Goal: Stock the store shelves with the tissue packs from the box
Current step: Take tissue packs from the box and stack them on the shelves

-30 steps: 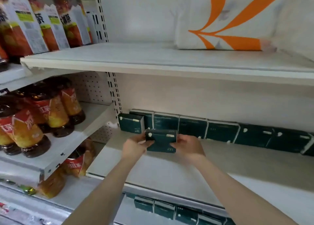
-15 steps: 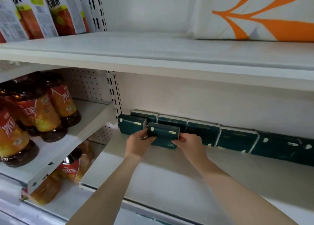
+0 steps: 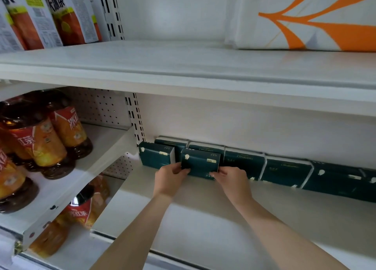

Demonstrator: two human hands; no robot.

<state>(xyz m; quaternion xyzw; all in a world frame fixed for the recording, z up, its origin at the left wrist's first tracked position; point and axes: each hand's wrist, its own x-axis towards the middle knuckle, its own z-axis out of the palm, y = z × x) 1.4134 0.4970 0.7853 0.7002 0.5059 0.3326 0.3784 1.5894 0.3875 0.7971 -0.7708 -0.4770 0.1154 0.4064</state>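
Note:
A dark green tissue pack [image 3: 200, 161] stands upright on the white middle shelf [image 3: 223, 218], held from both sides. My left hand [image 3: 169, 178] grips its lower left corner and my right hand [image 3: 232, 179] its lower right corner. It sits right of another front pack [image 3: 155, 155], in front of a row of several green packs [image 3: 284, 171] lined along the back wall. The box is out of view.
An upper shelf [image 3: 183, 70] overhangs closely, carrying a large white and orange package [image 3: 305, 19]. Tea bottles [image 3: 46, 139] fill the left bay shelf, cartons [image 3: 40, 15] stand above them, and more bottles [image 3: 81, 212] lie below.
Both hands carried the pack deeper into the shelf and set it down beside the front left pack, against the back row. The camera moved closer.

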